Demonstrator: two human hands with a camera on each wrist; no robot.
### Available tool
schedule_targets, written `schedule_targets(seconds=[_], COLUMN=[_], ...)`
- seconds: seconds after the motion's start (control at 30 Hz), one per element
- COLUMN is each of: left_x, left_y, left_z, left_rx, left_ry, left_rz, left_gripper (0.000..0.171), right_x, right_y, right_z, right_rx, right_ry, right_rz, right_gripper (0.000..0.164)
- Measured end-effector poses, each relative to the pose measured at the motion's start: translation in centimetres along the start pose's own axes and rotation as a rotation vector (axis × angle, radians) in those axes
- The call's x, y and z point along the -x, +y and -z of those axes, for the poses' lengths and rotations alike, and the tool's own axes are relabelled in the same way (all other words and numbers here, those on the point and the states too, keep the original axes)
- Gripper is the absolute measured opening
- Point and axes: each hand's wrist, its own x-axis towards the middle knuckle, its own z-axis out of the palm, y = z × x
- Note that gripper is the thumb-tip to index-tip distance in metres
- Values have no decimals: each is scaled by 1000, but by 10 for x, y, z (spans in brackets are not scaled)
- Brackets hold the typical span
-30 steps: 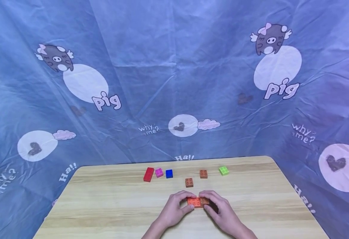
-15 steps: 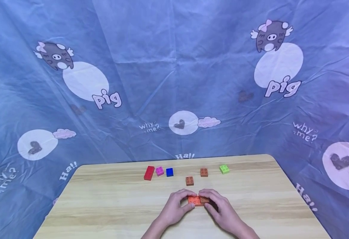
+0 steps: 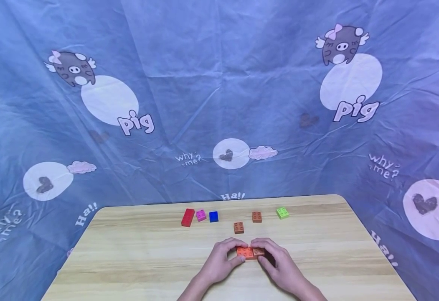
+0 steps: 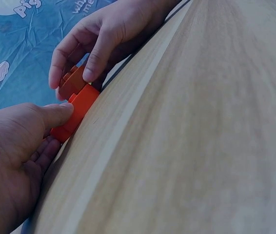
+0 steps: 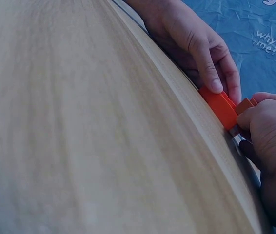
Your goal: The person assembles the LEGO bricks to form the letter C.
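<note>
On the wooden table [image 3: 148,255], my left hand [image 3: 221,262] pinches an orange building brick [image 3: 244,252] between thumb and fingers at its left end. Opposite it, my right hand [image 3: 282,266] pinches a smaller brown building brick [image 3: 258,251]. In the left wrist view the brown brick [image 4: 74,84] sits higher than the orange brick [image 4: 81,108], at its right end. The right wrist view shows the orange brick's long side [image 5: 219,107], while fingers cover much of the brown one [image 5: 245,106].
Beyond my hands lie two brown bricks [image 3: 239,228] [image 3: 257,217]. Farther left are a blue brick [image 3: 213,216], a pink brick [image 3: 201,215] and a long red brick [image 3: 188,218]. A lime green brick [image 3: 282,213] lies at the back right. A blue printed cloth [image 3: 189,104] hangs behind the table.
The head view has shifted slightly, so the table and bricks appear a little higher. Both hands keep their hold on the orange and brown bricks, nearly still.
</note>
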Motion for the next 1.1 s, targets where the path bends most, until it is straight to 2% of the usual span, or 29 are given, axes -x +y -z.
schedule_targets(seconds=[0.47, 0.6, 0.7, 0.93, 1.1], left_x=[-1, -1, 0, 0, 0], left_y=[1, 2, 1, 0, -1], left_z=[2, 2, 2, 1, 1], left_rx=[-2, -15, -26, -28, -41], left_ry=[-2, -2, 3, 9, 2], left_rz=[12, 21, 21, -12, -16], left_gripper=[33, 34, 35, 37, 36], right_x=[-3, -4, -6, -13, -12], right_y=[-4, -6, -5, -1, 0], right_z=[1, 2, -1, -5, -5], right_rx=[7, 1, -15, -34, -26], right_ry=[-8, 22, 54, 35, 16], right_rz=[-30, -85, -94, -90, -82], right_gripper=[47, 59, 66, 40, 34])
